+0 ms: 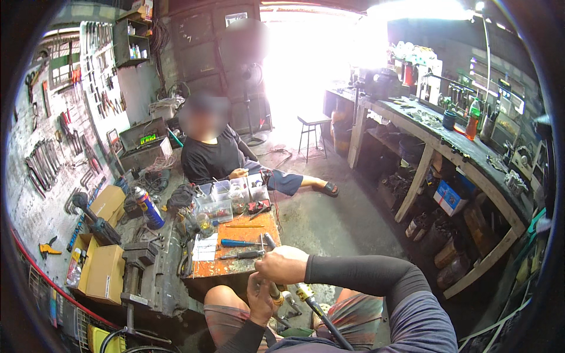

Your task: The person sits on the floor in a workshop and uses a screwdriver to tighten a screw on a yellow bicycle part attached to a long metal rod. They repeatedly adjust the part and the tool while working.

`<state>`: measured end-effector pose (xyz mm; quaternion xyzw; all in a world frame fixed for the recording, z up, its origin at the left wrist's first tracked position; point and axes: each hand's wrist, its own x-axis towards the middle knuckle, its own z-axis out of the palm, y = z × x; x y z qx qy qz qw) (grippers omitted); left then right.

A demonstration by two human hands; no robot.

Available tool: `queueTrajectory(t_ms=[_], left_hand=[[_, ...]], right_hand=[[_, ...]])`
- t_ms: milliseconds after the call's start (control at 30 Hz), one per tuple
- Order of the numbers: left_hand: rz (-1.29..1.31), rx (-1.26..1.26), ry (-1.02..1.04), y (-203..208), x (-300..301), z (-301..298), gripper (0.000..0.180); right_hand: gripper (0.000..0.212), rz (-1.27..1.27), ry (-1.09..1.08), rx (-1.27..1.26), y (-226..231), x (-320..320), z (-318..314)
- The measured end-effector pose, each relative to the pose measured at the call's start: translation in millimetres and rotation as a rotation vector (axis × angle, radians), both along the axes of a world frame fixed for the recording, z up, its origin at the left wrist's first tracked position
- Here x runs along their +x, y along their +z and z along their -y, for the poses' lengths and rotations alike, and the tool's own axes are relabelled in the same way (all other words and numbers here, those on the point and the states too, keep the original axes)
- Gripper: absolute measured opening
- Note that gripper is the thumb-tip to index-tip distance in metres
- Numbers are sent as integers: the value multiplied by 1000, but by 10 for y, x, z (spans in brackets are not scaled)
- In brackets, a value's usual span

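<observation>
Long workbench (450, 147) right of orange tabletop (268, 225). Seated person (203, 160), dark shirt, beyond tabletop. Vise (139, 255) left of tabletop. Black rod with yellow collar (328, 322), near side of tabletop. Right hand (283, 264) at tabletop's near edge, fingers curled; whether pinching, cannot tell. Left hand (259, 301) just off same edge, fingers bunched upward; grip unclear. Spray can (149, 208) left of tabletop. Blue-handled screwdriver (236, 243) on tabletop. Brass-coloured part (275, 292) off near edge, beside left hand. Pencil (245, 226) on tabletop.

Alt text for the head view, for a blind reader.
The person's left hand and right hand are close together by an orange table, grip unclear; a blue-handled tool lies on it. Beyond sits another person in black, near clear plastic boxes.
</observation>
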<state>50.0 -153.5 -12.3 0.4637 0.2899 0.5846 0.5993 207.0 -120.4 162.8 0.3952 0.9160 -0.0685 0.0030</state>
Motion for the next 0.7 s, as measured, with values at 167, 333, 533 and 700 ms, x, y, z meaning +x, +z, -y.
queueTrajectory(t_ms=[167, 333, 533, 700], left_hand=[[34, 73, -46, 242, 122, 69, 38], [27, 92, -2, -17, -13, -19, 36], [7, 75, 16, 27, 11, 0, 31], [-35, 111, -11, 62, 113, 54, 26]], right_hand=[[38, -247, 249, 176, -406, 148, -92], [30, 24, -49, 22, 45, -31, 125], [22, -201, 55, 209, -219, 110, 28], [24, 21, 55, 151, -302, 64, 13]])
